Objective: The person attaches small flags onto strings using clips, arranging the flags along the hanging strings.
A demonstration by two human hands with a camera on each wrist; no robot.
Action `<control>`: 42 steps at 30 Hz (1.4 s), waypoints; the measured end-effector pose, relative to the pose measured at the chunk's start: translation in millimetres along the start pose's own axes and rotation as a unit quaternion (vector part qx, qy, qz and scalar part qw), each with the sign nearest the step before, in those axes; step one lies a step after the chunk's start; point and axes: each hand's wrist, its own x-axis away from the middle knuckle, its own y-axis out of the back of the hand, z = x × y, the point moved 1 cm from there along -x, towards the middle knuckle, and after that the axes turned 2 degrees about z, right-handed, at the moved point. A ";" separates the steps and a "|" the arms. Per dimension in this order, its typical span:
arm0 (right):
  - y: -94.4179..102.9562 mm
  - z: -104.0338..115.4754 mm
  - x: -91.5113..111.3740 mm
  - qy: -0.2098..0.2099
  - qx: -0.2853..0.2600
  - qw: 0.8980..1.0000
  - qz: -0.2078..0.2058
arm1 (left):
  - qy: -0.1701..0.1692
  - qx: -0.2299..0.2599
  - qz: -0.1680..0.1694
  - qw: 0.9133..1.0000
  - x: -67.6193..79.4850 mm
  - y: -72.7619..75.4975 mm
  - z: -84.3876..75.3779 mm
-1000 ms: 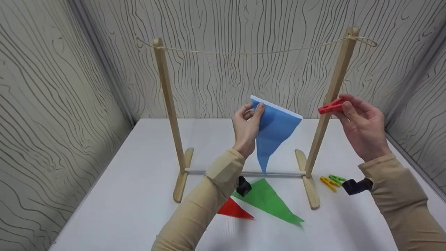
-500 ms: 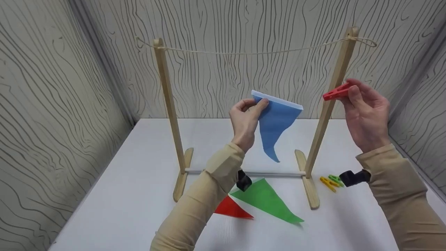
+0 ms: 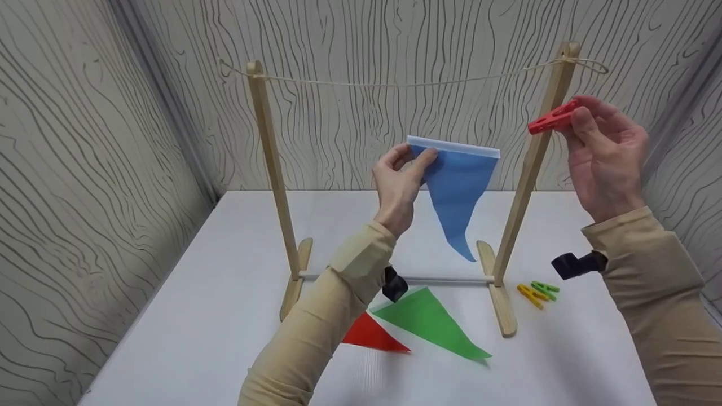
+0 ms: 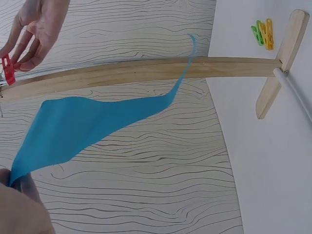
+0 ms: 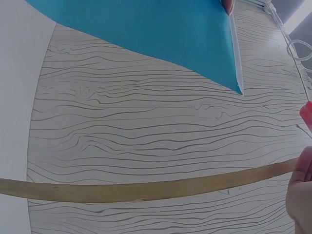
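Note:
A blue triangular pennant [image 3: 459, 180] with a white top edge hangs from my left hand [image 3: 397, 183], which pinches it near its upper left corner. Its pointed tip dangles down and curls a little. My right hand [image 3: 609, 155] holds a red clothespin [image 3: 553, 117] between thumb and fingers, in front of the right post [image 3: 538, 152]. Above both hands, a thin string [image 3: 395, 84] spans the two wooden posts, apart from the pennant. In the right wrist view the blue pennant [image 5: 146, 34] fills the top, and only part of the red clothespin [image 5: 306, 114] shows.
A green pennant [image 3: 434, 324] and a red pennant [image 3: 375, 335], partly hidden by my left sleeve, lie on the white table [image 3: 186, 316]. Yellow [image 3: 530, 296] and green clothespins [image 3: 545, 290] lie right of the stand's foot [image 3: 502, 310]. The left post [image 3: 273, 169] rises beyond my left arm.
Both hands have risen toward the string, the right one more and slightly rightward. The blue pennant has come up with the left hand, and its top edge is now closer to level.

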 end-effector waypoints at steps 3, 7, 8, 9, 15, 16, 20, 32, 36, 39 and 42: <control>-5.2 3.1 -5.0 -0.009 0.012 1.000 0.013 | 0.008 0.007 0.003 1.000 -0.2 -1.3 -0.3; -11.9 6.6 -11.5 -0.022 0.014 0.999 0.029 | 0.013 0.025 0.009 1.000 -1.6 -2.8 -3.3; -13.7 7.0 -12.9 -0.019 0.022 0.999 0.034 | 0.015 0.030 0.010 0.999 -2.1 -3.1 -4.6; -15.5 7.1 -14.0 -0.010 0.043 0.998 0.037 | 0.016 0.036 0.013 0.999 -2.8 -3.5 -5.9; -25.6 8.8 -20.3 0.022 0.119 0.991 0.051 | 0.020 0.033 0.035 0.999 -5.6 -3.3 -13.1; -27.4 9.0 -21.3 0.024 0.125 0.990 0.054 | 0.019 0.030 0.038 0.999 -6.0 -3.2 -14.1; -35.6 8.8 -25.5 0.048 0.177 0.981 0.069 | 0.015 0.026 0.050 0.998 -7.5 -4.2 -17.5; -55.0 9.9 -43.3 0.058 0.274 0.953 0.113 | 0.007 0.024 0.065 0.998 -13.3 -12.9 -25.8; -59.3 10.3 -49.0 0.034 0.275 0.953 0.121 | 0.003 0.021 0.073 0.997 -15.0 -15.1 -28.3; -62.2 9.8 -53.2 0.029 0.284 0.951 0.116 | 0.000 0.022 0.076 0.997 -16.7 -17.6 -29.9; -64.6 8.1 -56.1 0.025 0.302 0.947 0.104 | -0.002 0.021 0.072 0.997 -18.3 -21.0 -31.5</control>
